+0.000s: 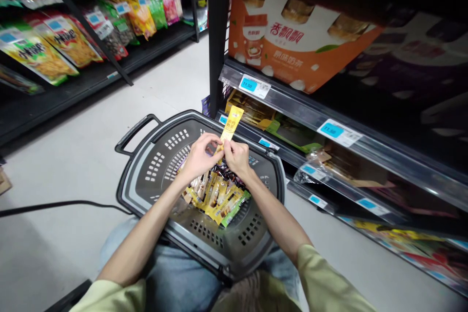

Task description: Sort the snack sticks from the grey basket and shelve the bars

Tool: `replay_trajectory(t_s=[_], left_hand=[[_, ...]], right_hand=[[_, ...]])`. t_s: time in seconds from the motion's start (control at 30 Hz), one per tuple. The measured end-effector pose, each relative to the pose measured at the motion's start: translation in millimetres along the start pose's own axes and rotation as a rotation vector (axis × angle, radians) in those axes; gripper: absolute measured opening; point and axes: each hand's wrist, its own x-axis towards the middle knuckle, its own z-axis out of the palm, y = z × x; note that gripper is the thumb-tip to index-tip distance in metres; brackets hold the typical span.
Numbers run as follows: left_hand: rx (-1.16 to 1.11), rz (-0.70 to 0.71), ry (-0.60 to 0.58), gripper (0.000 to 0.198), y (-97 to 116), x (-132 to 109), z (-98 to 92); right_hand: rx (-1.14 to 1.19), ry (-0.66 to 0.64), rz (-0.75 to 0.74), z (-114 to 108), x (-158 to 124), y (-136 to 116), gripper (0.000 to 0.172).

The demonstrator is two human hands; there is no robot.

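A slim yellow stick packet (232, 122) stands tilted above the shopping basket, pinched at its lower part between both hands. My left hand (202, 155) closes thumb and fingers on it from the left. On the other side, my right hand (236, 157) grips it with curled fingers. Below them the dark grey shopping basket (146, 183) rests at my lap, its black handle sticking out at the far left. Several yellow stick packets (215, 192) lie in a heap inside, with a green packet (236, 208) at the near right and dark wrappers partly hidden under my hands.
To the right, a black shelf rack (292, 102) holds an orange milk tea carton (285, 48) above lower shelves of boxes and packets. Bagged snacks (62, 41) fill another rack at the left. A black cable-like strip (66, 207) runs to the basket over the pale floor (73, 156).
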Motion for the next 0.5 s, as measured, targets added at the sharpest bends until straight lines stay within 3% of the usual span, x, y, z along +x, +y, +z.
replay_trajectory(t_s=[0.23, 0.5], left_hand=[[-0.006, -0.105, 0.026, 0.028, -6, 1, 4.3], [-0.466, -0.331, 0.014, 0.032, -17, 3, 5.5]], right_hand=[[0.062, -0.058, -0.005, 0, -1, 4, 0.049], [0.135, -0.144, 0.191, -5, 5, -2, 0.036]])
